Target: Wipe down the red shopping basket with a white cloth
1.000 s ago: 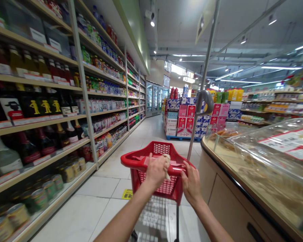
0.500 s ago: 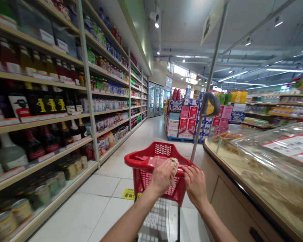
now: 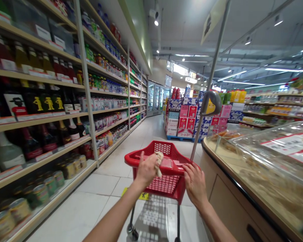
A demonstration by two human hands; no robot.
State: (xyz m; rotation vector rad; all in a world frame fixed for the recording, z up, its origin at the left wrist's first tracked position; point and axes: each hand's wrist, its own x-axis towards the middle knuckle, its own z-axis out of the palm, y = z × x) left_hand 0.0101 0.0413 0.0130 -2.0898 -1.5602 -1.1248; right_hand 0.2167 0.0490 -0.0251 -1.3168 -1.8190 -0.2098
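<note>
So, red cart (image 3: pixel 164 184) sits on tile floor (image 3: pixel 98 186), shelves (image 3: pixel 108 111) off to left, food case (image 3: pixel 242 174) to right. Cart's length points straight up aisle, away from person; handle (image 3: pixel 173 171) runs crosswise. Left hand (image 3: pixel 146 170): fingers curled round bunched cloth (image 3: pixel 159 164), its long side crossing handle. Right hand (image 3: pixel 195 181): fingers close together, hooked over handle's right end.
</note>
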